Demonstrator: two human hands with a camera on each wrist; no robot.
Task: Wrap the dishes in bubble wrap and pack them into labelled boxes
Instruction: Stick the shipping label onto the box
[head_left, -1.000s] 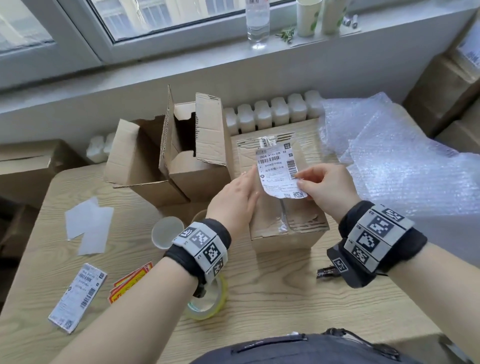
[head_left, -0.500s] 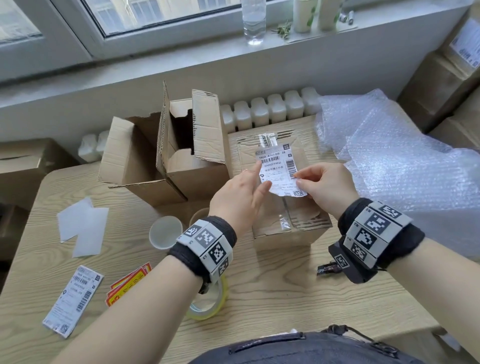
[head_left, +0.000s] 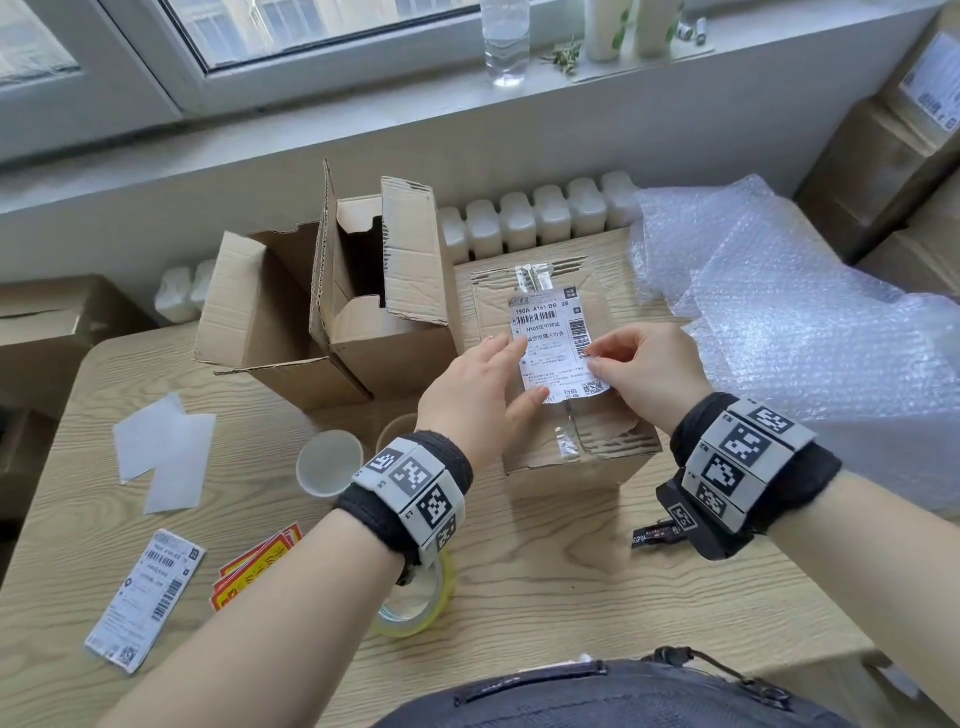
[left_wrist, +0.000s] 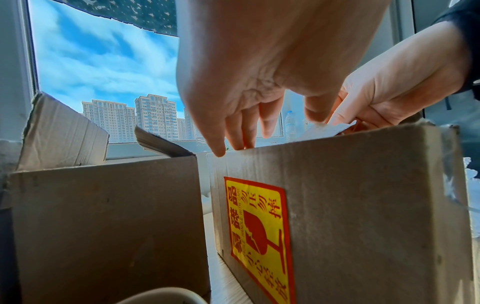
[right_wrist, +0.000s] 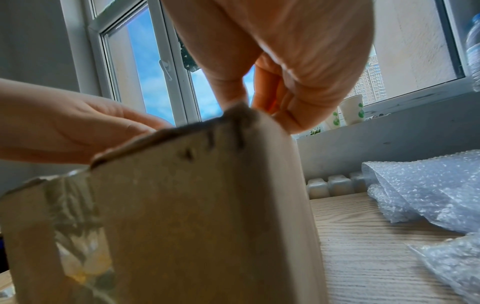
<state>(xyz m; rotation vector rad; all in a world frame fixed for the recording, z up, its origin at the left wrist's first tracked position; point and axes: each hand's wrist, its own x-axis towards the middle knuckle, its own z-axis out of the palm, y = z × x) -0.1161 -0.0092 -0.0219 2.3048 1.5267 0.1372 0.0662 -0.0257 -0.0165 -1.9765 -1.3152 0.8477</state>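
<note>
Here my left hand (head_left: 480, 392) lies with straight fingers on the top of the sealed box (head_left: 574, 452), its grip released, thumb pressing the near left corner of the shipping label (head_left: 558, 345). My right hand (head_left: 647, 376) pinches the label's right edge between thumb and forefinger, so that grip is grasping the label. The label's far part lies flat on the box top, over the strip of clear tape; its near right corner seems lifted off the cardboard, though I can't be sure from the right wrist view. A yellow and red fragile sticker (left_wrist: 259, 232) is stuck on the side of the sealed box that faces my left wrist.

Just left of the sealed box stands an open box (head_left: 363, 312) with its flaps up. Right of the sealed box, bubble wrap (head_left: 810, 332) is heaped on the counter (head_left: 571, 587). Near me and left of the sealed box sit a white cup (head_left: 329, 462) and a roll of tape (head_left: 415, 605), partly hidden under my left wrist. Farther left lie white backing papers (head_left: 163, 452), red and yellow stickers (head_left: 254, 566) and another printed label (head_left: 145, 605).
</note>
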